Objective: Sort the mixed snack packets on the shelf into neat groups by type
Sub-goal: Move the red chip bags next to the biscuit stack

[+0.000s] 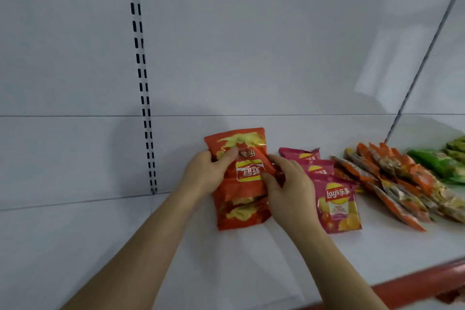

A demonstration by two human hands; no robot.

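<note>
Both my hands gripping glossy orange-red crisp packets on white shelf, left hand pinching top one, right hand clasping its right edge, pink crisp packets just right

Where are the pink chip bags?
In the head view, the pink Lay's bags lie mid-shelf, just right of the right hand, left of the orange packets.

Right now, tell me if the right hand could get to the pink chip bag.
Probably yes. The right hand pinches the red bags, but the pink chip bag lies uncovered just beside it.

The front pink packet reads "Lay's 乐事"; the upside-down print on the red packet is unclear.
</note>
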